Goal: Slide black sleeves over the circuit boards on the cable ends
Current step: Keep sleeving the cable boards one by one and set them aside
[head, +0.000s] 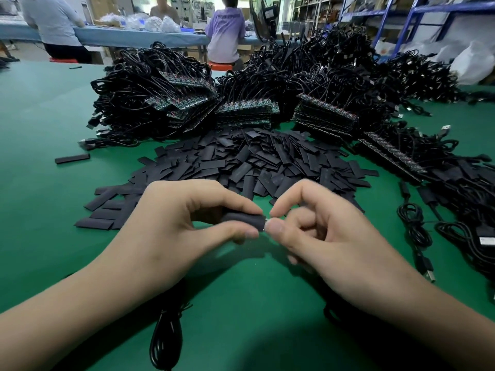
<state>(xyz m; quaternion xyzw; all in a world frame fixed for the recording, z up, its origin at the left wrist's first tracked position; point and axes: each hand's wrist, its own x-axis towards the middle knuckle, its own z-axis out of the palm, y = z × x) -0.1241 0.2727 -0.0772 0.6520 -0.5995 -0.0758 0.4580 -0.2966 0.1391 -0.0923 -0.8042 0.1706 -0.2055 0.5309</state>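
My left hand (pixel 171 223) pinches a black sleeve (pixel 242 219) between thumb and forefinger above the green table. My right hand (pixel 316 228) meets it from the right, thumb and forefinger pinching a small pale end (pixel 267 220) that pokes out of the sleeve's right opening. The board itself is hidden inside the sleeve and behind my fingers. A coiled black cable (pixel 166 336) hangs below my left wrist. A heap of loose flat black sleeves (pixel 254 162) lies just beyond my hands.
Behind the sleeves stand stacks of circuit boards with cables (pixel 246 111), amid big piles of black cable (pixel 150 97). More cables with USB plugs (pixel 417 228) lie at the right. Several people sit at a blue table (pixel 128 36) far back; shelving (pixel 401 17) at the right.
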